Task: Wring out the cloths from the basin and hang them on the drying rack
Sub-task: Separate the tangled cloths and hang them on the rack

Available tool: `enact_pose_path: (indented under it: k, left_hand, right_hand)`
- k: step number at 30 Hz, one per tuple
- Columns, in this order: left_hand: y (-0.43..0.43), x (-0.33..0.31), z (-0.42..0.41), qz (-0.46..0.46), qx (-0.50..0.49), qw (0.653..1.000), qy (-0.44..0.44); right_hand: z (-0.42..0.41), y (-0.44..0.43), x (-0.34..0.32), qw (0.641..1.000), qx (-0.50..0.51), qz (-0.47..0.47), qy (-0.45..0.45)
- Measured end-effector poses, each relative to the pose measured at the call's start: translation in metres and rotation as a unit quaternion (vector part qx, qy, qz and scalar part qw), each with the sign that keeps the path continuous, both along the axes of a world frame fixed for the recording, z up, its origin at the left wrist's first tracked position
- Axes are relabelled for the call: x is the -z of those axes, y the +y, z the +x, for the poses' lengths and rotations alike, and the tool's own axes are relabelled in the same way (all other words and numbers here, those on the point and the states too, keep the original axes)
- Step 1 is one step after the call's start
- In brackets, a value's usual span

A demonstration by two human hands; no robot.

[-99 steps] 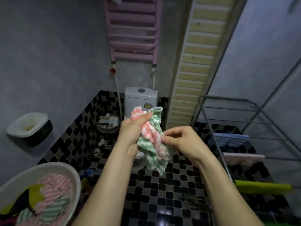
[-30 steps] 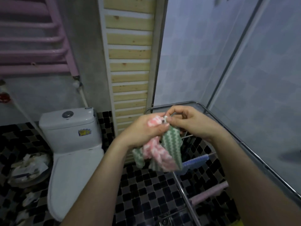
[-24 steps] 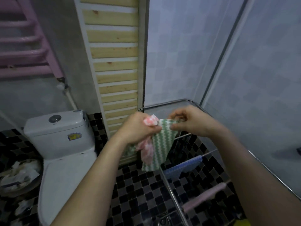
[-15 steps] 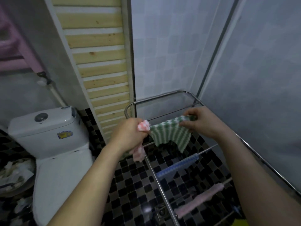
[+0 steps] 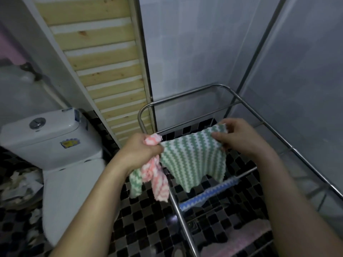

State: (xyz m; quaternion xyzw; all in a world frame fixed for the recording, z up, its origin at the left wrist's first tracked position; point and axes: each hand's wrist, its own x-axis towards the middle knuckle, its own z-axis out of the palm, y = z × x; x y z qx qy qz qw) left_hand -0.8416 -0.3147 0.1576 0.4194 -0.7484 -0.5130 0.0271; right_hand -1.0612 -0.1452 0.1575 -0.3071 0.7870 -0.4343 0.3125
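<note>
Two cloths are in the hands above the drying rack (image 5: 187,97), a chrome tube frame standing against the pale tiled wall. The left hand (image 5: 138,151) is closed in a fist around the pink-and-white cloth (image 5: 157,178), whose bunched top pokes out above the knuckles while its tail dangles below, and the same fist grips one corner of the green-and-white cloth (image 5: 193,160). The right hand (image 5: 239,140) pinches the opposite corner of that green cloth between thumb and fingers, so the cloth is stretched out flat between the two hands, just over the rack's upper rails; whether it touches a rail cannot be told.

On the rack itself, a blue-and-white cloth (image 5: 209,191) is draped over a lower rail beneath the green one, and a pale pink cloth (image 5: 246,236) lies across rails nearer the camera, blurred at the lower edge.

To the left stands a white toilet (image 5: 55,145) with its lid down. A bin (image 5: 16,184) at the far left edge holds crumpled paper. The floor (image 5: 148,219) is black mosaic tile.
</note>
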Motion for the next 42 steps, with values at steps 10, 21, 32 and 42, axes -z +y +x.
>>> enact_pose_path:
  k: [10, 21, 32, 42]
  left_hand:
    - [-0.006, 0.049, -0.024, -0.187, -0.072, 0.977, -0.071]
    - [0.029, 0.063, -0.009, -0.209, 0.032, 0.967, -0.143]
    - [0.034, 0.064, -0.006, -0.200, 0.021, 0.972, -0.121]
    - [0.035, 0.062, -0.004, -0.229, 0.024, 0.966, -0.115]
  right_hand:
    - [0.001, -0.052, 0.075, 0.994, 0.077, 0.045, 0.059]
    - [0.014, -0.009, 0.096, 0.981, 0.174, 0.068, 0.043]
    - [0.012, -0.013, 0.090, 0.980, 0.146, 0.052, 0.128]
    - [0.004, -0.015, 0.091, 0.958, -0.011, 0.069, 0.279]
